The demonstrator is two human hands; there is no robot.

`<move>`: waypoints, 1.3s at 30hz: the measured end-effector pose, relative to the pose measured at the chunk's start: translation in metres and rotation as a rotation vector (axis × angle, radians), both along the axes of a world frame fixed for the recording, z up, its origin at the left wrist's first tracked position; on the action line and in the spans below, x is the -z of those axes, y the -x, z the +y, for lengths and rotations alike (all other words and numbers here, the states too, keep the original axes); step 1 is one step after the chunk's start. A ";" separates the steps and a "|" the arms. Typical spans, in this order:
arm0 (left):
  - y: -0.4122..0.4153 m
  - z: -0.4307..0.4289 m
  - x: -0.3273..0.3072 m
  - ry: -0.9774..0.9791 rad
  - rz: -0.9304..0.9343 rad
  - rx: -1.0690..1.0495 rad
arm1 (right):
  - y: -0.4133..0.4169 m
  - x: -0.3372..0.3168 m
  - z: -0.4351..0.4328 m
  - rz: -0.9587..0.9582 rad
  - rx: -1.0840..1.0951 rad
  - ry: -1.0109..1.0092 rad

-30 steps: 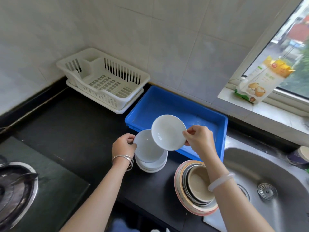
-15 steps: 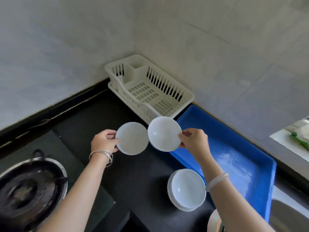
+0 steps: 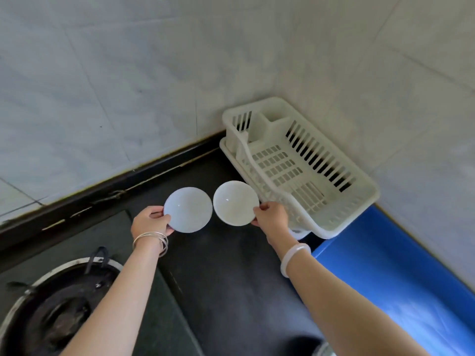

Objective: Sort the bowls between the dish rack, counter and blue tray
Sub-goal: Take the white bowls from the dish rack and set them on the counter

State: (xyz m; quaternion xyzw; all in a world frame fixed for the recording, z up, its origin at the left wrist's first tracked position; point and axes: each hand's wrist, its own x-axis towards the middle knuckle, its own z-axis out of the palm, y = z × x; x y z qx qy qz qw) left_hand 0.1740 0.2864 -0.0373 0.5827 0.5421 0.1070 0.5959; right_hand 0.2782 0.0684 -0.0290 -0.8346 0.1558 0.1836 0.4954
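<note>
The left hand (image 3: pixel 150 222) pinches the left bowl (image 3: pixel 189 209) by its rim; the right hand (image 3: pixel 272 218) pinches the right bowl (image 3: pixel 235 202), just beside the dish rack (image 3: pixel 334 228). Seat each gently, rims apart.

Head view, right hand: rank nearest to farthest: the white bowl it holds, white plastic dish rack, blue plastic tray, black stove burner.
1. White bowl: pinched at its rim by the right hand.
2. White plastic dish rack: just right of the hand.
3. Blue plastic tray: lower right, beyond the rack.
4. Black stove burner: far lower left.
</note>
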 end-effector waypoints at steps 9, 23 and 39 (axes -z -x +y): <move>-0.018 0.038 0.022 -0.015 0.027 -0.180 | -0.043 0.028 0.068 0.041 0.041 -0.019; -0.017 0.024 0.037 0.292 -0.207 -0.289 | -0.045 0.037 0.083 0.226 0.106 -0.369; -0.044 0.031 0.033 0.412 -0.338 -0.395 | -0.064 0.037 0.127 0.189 0.180 -0.491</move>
